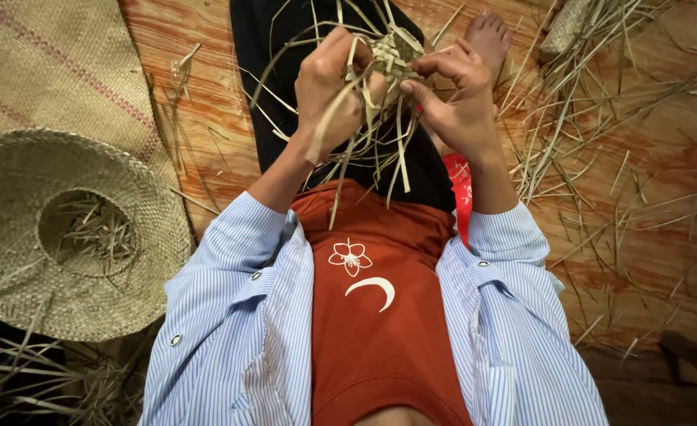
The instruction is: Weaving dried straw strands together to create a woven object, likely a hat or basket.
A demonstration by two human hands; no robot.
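Both hands meet above the lap, the small weave [393,54] pinched between them. Left hand [329,91] is fisted around loose straw strips [341,150]; right hand [455,91] curls its fingers [443,63] onto the weave's edge. Beside the person lies a straw hat [72,237].

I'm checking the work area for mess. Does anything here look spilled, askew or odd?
Loose straw strips lie scattered over the wooden floor to the person's right, and cut bits sit inside the upturned woven hat. Both hands, left and right, hold a small woven piece with untrimmed ends trailing. Nothing looks damaged.
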